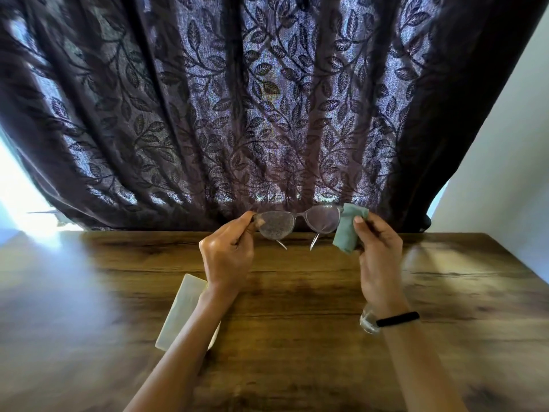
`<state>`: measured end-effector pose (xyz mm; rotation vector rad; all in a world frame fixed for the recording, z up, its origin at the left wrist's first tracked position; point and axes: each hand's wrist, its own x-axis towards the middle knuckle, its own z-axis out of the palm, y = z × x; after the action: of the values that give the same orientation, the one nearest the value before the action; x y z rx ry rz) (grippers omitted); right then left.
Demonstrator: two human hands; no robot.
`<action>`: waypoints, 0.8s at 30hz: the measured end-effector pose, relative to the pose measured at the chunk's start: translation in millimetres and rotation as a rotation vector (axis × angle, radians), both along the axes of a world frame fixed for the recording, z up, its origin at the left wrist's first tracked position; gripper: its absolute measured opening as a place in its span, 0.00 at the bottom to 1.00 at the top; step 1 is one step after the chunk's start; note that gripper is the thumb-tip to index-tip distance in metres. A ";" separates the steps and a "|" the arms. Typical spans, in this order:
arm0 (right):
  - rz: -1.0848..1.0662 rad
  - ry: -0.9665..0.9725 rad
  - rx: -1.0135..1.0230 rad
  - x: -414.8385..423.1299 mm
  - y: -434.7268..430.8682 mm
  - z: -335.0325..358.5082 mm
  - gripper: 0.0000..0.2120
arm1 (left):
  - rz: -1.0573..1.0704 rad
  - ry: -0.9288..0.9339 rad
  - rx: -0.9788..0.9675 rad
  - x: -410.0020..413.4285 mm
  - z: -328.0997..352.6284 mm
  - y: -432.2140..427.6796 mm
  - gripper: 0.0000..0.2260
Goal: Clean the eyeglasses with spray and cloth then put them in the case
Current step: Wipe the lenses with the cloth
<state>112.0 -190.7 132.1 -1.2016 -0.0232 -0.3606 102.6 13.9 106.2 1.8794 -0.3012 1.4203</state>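
Dark leaf-print curtain [267,99] fills the far side, with a wooden table [297,337] in front of it. Pale case [182,310] lies near-left on the table, partly under the left forearm. Left hand [227,257] pinches the left end of the eyeglasses [297,223], fingers curled. Right hand [380,257] grips a green cloth [346,230], which touches the frame's right end. The glasses are held up above the table's far edge, long axis left-right between the hands, temples pointing back near. The left lens looks speckled (spray mist, probably) and the right one clearer. Wiping the left lens likely comes next, so the cloth hand must cross leftward. A clear spray bottle [368,321] shows under the right wrist.
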 end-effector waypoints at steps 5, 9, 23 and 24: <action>0.125 0.066 -0.054 2.4 -1.1 -8.9 0.06 | -0.016 0.016 -0.066 1.8 -2.4 -0.6 0.10; 0.107 0.057 -0.216 2.7 1.8 -19.1 0.12 | -0.026 0.022 -0.080 1.9 -3.8 0.0 0.11; -0.158 -0.167 -0.756 1.2 2.3 -8.5 0.07 | -0.027 0.237 -0.152 14.0 -28.5 20.0 0.12; -0.186 -0.197 -0.794 0.2 3.0 -6.6 0.07 | -0.035 0.270 -0.140 14.4 -30.1 22.0 0.12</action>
<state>112.2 -187.7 125.5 -1.9546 -0.2451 -0.6681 117.1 35.9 76.0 1.9117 -0.0990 1.1172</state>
